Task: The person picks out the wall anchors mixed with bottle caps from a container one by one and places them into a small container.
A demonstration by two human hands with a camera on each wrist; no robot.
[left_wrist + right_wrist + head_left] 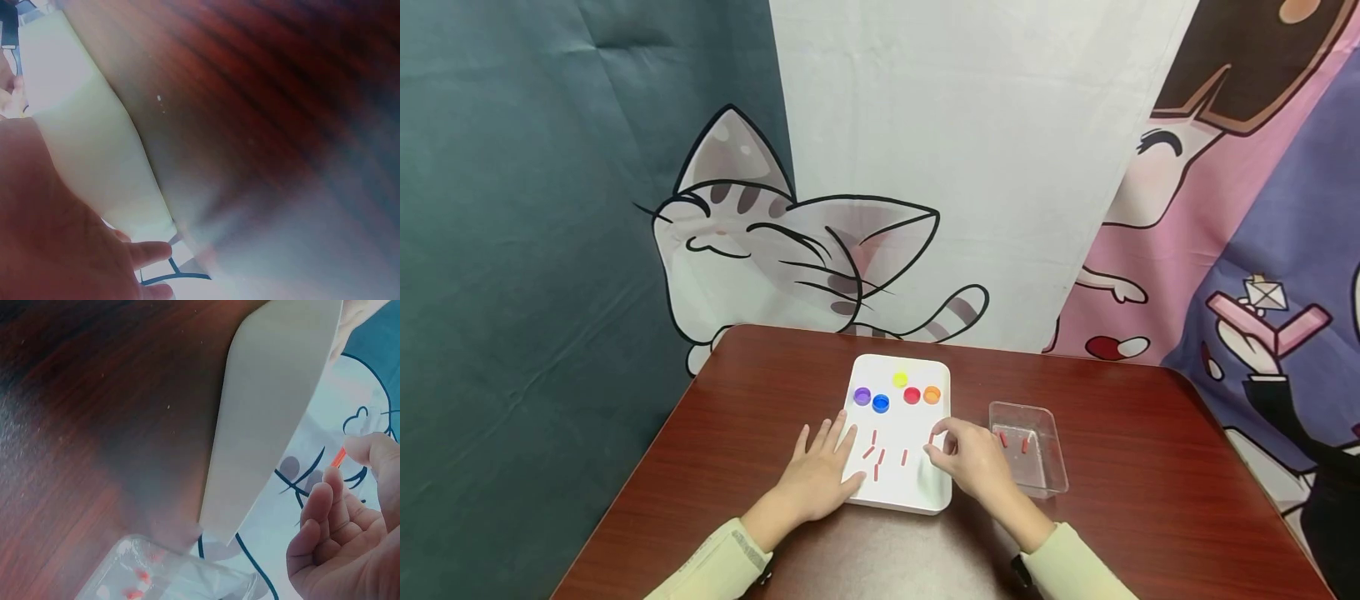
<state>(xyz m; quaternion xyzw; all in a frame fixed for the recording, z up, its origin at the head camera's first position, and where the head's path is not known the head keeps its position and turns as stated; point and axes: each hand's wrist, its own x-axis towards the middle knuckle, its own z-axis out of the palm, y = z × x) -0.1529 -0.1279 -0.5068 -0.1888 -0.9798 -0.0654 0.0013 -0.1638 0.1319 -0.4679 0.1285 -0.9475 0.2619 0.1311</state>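
Across the left edge of a white tray (891, 498) lies my left hand (816, 477), its fingers straight and spread; the left wrist view shows part of this hand (81, 250) beside the tray's side wall. My right hand (977, 458) is over the tray's right edge and pinches a small red stick (338, 457) between thumb and index finger. In the right wrist view the other fingers (315, 506) of that hand are curled. Several more red sticks (904, 457) lie scattered on the near half of the tray, between the two hands.
Small round coloured cups stand on the tray's far half: purple (862, 397), blue (881, 404), yellow (900, 380), red (912, 396) and orange (932, 395). Right of the tray, a clear plastic box (1051, 487) contains red sticks (1025, 445). Behind the brown table (760, 400) hangs a printed curtain (1000, 125).
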